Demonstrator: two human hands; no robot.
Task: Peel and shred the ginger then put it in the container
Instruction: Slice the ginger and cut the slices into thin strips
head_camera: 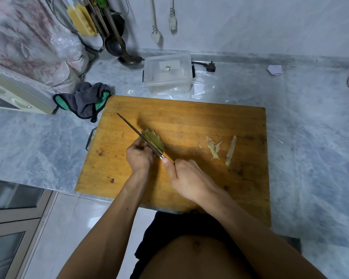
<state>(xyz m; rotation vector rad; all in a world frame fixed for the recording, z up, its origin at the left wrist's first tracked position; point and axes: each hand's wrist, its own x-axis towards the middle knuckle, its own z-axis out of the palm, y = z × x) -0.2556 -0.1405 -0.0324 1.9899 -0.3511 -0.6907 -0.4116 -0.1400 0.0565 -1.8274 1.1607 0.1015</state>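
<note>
Slicing is underway: my right hand (186,179) grips the knife (141,135), its blade against the ginger (154,138) that my left hand (140,156) pinches steady on the cutting board (189,121). Peel scraps (222,149) lie well right of my hands, so peeling looks done. Shredding remains, and the container (167,74) beyond my hands holds no ginger yet.
</note>
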